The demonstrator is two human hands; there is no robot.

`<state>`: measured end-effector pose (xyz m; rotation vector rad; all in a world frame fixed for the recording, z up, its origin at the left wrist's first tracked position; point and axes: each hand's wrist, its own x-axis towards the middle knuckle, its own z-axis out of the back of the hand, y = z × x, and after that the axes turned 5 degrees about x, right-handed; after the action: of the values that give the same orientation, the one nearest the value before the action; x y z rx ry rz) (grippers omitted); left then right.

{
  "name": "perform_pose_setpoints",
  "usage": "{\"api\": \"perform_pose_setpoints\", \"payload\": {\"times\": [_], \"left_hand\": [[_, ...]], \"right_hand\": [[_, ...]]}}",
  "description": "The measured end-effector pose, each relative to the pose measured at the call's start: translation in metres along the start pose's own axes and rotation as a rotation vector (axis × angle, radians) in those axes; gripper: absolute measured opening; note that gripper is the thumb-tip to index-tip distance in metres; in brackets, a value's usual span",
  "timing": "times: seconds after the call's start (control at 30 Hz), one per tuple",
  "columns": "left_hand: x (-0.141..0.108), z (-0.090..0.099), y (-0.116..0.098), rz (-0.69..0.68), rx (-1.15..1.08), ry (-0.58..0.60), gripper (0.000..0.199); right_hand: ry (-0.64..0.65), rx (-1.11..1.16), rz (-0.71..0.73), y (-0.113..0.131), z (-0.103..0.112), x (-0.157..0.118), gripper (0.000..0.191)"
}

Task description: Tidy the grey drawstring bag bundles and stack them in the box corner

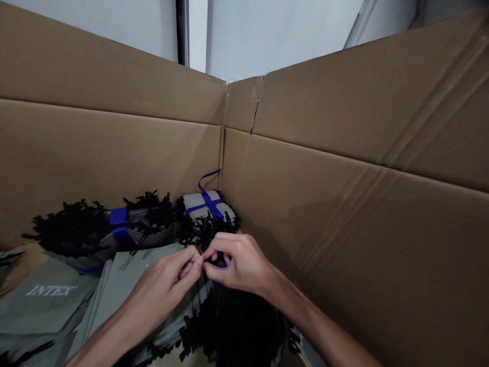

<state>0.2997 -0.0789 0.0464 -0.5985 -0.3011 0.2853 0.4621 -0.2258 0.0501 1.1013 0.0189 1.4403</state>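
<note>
Forearms (317, 326): reaching in from below.
Left hand (173, 272): pinching, hiding anything gripped.
Right hand (242, 260): curling against it; cannot tell whether grasping.
Grey stack (122, 280): lying beneath the left.
Corner bundle (194, 201): blue strap (210, 205) probably keeping it together.

Bare left hand (170, 272), bare right hand (242, 262), slim bare forearms (315, 321)

Right hand (240, 257): cardboard wall (344, 224) bars 1 to 4 o'clock; strapped bundle (193, 204) blocks low passage at 11. Left hand (178, 270): open air at 9, above flat bags (118, 278); black-fringed bundle (82, 229) obstructs low at 10.
</note>
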Motion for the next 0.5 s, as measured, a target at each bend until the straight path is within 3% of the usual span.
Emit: {"api": "perform_pose_setpoints", "payload": {"times": [0.23,0.5], "left_hand": [[0.003,-0.011,0.012,0.073,-0.239,0.040,0.050],[0.004,-0.002,0.018,0.062,-0.220,0.056,0.044]], "right_hand": [[0.028,-0.161,0.038,0.005,0.002,0.000,0.006],[0.150,-0.045,-0.120,-0.007,0.004,0.005,0.020]]}}
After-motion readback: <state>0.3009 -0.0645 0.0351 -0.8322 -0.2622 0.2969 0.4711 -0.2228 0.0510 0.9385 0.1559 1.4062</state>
